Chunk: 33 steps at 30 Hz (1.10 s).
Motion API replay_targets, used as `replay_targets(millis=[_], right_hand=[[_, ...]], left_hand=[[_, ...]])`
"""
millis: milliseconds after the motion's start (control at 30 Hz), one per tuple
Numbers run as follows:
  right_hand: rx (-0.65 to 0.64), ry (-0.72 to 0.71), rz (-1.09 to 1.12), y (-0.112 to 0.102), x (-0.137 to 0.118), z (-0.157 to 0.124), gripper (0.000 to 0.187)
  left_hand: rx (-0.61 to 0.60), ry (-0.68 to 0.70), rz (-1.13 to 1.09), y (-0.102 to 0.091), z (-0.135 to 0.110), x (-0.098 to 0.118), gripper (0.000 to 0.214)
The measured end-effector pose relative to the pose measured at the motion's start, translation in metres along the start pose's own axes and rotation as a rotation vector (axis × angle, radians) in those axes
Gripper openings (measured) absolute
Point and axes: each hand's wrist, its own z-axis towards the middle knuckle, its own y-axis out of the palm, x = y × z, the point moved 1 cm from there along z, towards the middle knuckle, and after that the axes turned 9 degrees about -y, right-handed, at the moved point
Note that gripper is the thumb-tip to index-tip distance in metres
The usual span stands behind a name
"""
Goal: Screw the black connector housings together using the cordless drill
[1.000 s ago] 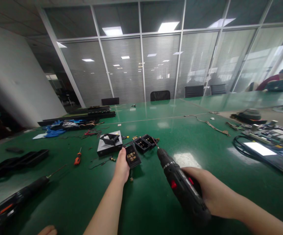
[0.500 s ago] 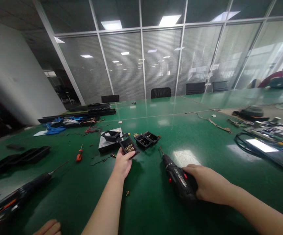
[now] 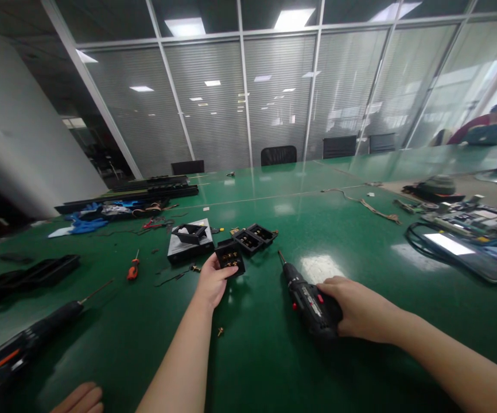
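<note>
My left hand (image 3: 213,282) is closed on a small black plastic box (image 3: 226,250) with brass-coloured metal pieces inside, thumb over its near edge. The box is held tilted above the green table. My right hand (image 3: 356,307) is wrapped round a black cordless screwdriver (image 3: 311,304) with red buttons; its bit points away from me and to the left. Just beyond the held box lies a black two-part case (image 3: 255,238) with brass-coloured pieces inside. A small brass-coloured part (image 3: 220,331) lies nearer to me, between my hands.
On the left are a silver-and-black box (image 3: 190,248) with a black frame on top, an orange screwdriver (image 3: 133,268), a power tool (image 3: 28,344) and another person's hand (image 3: 78,398). Circuit boards (image 3: 481,221) and a phone (image 3: 472,258) lie right. Another person sits far right.
My left hand has turned the black box, so its tilt differs. My right hand still grips the cordless screwdriver. The whole view has shifted slightly.
</note>
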Motion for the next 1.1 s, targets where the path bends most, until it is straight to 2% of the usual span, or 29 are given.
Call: replay_targets(millis=[167, 400, 600, 1100], right_hand=[[0.013, -0.026, 0.010, -0.0014, -0.0013, -0.0005, 0.055], [0.019, -0.018, 0.024, -0.0025, -0.0032, -0.0007, 0.057], [0.015, -0.023, 0.029, -0.0046, -0.0054, -0.0014, 0.054], [0.009, -0.007, 0.042, -0.0071, -0.0073, -0.0030, 0.061]], left_hand=[[0.019, 0.050, 0.046, 0.0046, -0.0017, 0.0035, 0.056], [-0.027, 0.014, 0.073, 0.0049, -0.0027, 0.0009, 0.055], [-0.012, 0.009, 0.127, 0.0032, -0.0001, -0.0022, 0.066], [-0.043, -0.041, 0.069, 0.0080, -0.0061, 0.0030, 0.070]])
